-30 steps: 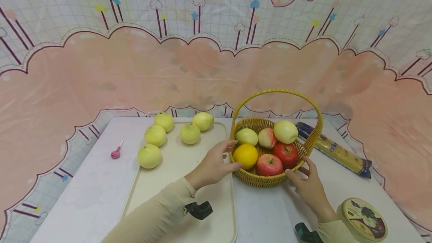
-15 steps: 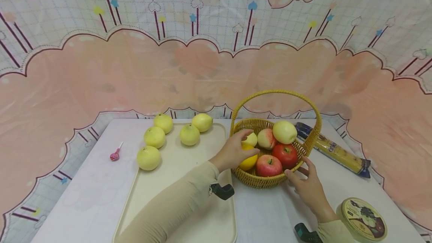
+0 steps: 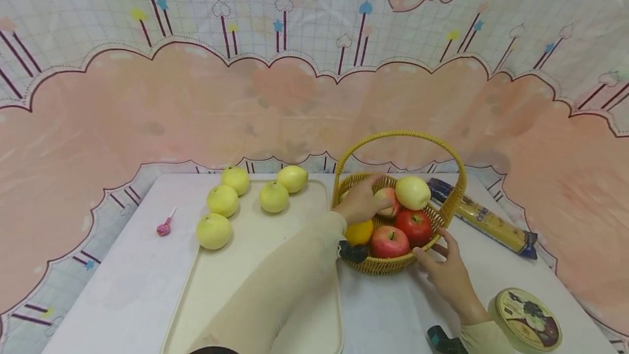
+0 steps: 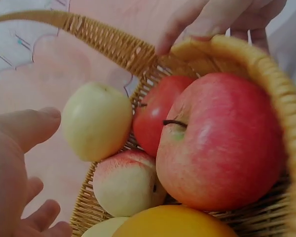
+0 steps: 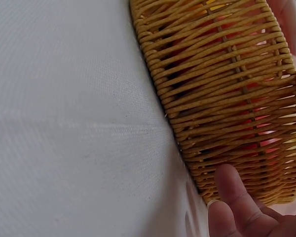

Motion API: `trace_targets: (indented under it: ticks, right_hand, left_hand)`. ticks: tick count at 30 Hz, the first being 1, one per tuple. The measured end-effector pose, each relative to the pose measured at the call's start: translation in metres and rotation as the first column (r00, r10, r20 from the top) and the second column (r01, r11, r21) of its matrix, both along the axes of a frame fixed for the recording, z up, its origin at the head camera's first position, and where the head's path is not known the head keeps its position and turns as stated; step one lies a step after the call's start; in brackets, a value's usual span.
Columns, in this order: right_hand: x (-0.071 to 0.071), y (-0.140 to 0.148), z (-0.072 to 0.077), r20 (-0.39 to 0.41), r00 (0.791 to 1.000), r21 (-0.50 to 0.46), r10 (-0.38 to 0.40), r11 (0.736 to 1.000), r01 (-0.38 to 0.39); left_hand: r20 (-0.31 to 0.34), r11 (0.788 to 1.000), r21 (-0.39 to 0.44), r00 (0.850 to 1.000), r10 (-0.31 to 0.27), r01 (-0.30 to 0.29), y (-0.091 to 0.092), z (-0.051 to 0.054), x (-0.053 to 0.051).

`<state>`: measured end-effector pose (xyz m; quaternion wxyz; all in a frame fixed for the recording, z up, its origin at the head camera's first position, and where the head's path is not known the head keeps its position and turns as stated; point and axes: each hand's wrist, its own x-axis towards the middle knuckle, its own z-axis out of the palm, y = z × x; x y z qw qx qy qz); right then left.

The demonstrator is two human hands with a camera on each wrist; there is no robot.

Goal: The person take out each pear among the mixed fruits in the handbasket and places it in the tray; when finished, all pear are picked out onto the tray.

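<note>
The left hand (image 3: 361, 200) hung over the basket (image 3: 380, 267), thumb and fingers parted, holding nothing. The pale yellow fruit (image 3: 413, 193) sat inside toward the back right, just right of those fingertips and apart from them, beside the peach (image 3: 391, 211). Being roundish, it showed no clear long axis. The left was nearer it; the right hand (image 3: 449, 275) gripped the basket's near right rim.

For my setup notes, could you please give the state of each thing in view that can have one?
Basket: upright, handle raised, holding fruit
Tray: lying flat
Round tin: lid on
Long packet: seemingly sealed
Lollipop: lying down, apparently wrapped
Left hand: over the basket, thumb and fingers apart
Right hand: gripping the basket
</note>
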<state>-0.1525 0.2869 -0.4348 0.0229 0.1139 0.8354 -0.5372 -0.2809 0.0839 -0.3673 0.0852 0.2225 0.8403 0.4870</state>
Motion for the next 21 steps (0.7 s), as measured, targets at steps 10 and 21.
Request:
trace_targets:
  ticks: [10,21]
  right_hand:
    - [-0.001,0.002,-0.003,-0.006,1.0,-0.008,-0.012,1.0,0.012]
    - [0.0,0.0,-0.004,-0.015,1.0,0.0,-0.019,1.0,0.019]
  left_hand:
    - [0.058,0.999,0.006,0.997,-0.05,0.05,0.033,0.003,-0.005]
    - [0.073,0.997,-0.05,0.996,-0.057,0.061,0.038,-0.007,-0.004]
